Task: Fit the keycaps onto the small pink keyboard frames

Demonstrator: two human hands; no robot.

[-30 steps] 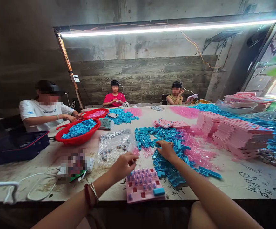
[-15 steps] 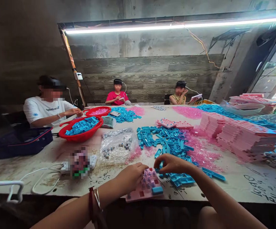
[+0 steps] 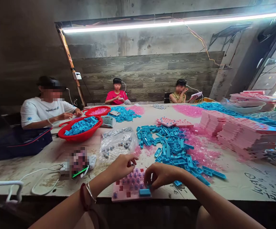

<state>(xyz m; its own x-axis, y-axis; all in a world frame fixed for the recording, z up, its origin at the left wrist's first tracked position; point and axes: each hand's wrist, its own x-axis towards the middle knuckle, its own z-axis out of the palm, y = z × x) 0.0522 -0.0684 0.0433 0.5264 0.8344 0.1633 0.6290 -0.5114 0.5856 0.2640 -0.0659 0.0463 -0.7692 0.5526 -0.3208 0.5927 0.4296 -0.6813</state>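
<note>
A pink tray (image 3: pixel 122 194) with square pockets lies at the table's near edge, several pockets filled with small purple pieces. One blue plastic piece (image 3: pixel 144 192) sits on the tray's near right corner. My left hand (image 3: pixel 121 165) hovers over the tray's far left side, fingers curled in a pinch on something too small to name. My right hand (image 3: pixel 161 175) is curled at the tray's right edge, fingertips closed by the blue piece; what they hold is hidden. A heap of blue pieces (image 3: pixel 171 146) and clear pink bits (image 3: pixel 199 149) lies just beyond.
A clear bag of small grey parts (image 3: pixel 117 144) lies left of the heap. Red basins (image 3: pixel 80 128) hold blue and pink pieces. Stacks of pink trays (image 3: pixel 245 135) stand on the right. A power strip and cables (image 3: pixel 63 168) lie at left. Three people sit around the table (image 3: pixel 247 184).
My right hand has drawn back from the blue heap to the tray's right edge. My left hand stayed over the tray. The tray now lies a little further left in view.
</note>
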